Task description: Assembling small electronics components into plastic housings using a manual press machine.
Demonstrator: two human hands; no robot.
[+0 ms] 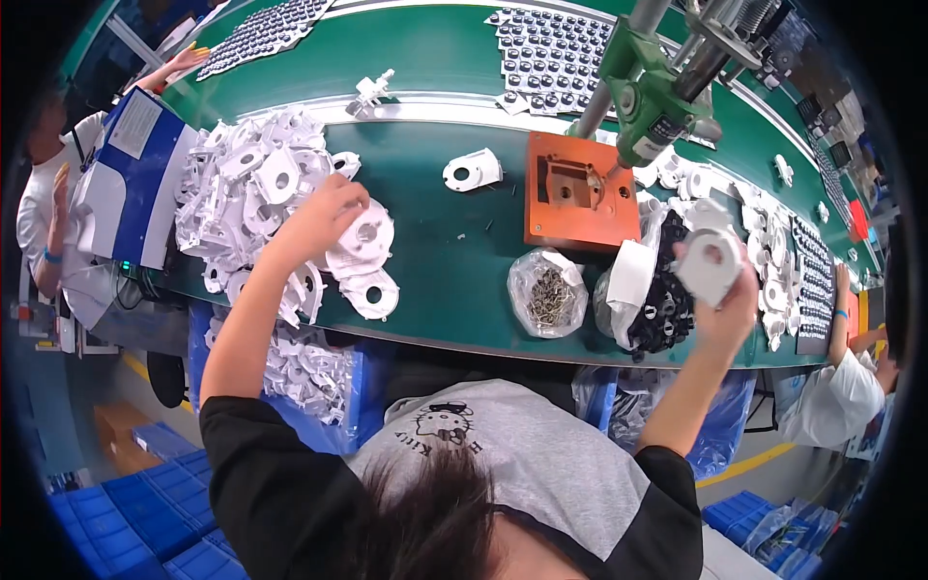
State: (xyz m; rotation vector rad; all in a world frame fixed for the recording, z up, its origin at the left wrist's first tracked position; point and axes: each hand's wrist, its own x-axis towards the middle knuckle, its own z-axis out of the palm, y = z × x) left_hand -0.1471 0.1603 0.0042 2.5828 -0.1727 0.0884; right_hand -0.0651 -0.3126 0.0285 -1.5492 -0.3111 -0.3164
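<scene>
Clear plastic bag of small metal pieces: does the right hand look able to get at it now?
Probably not directly: the right hand holds a white plastic part with a round hole, and small black parts lie between.

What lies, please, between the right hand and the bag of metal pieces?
In the head view, a white piece and black parts lie between the right hand and the bag.

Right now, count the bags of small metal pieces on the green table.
1: the clear bag on the near side of the orange fixture. Another could be hidden.
</scene>
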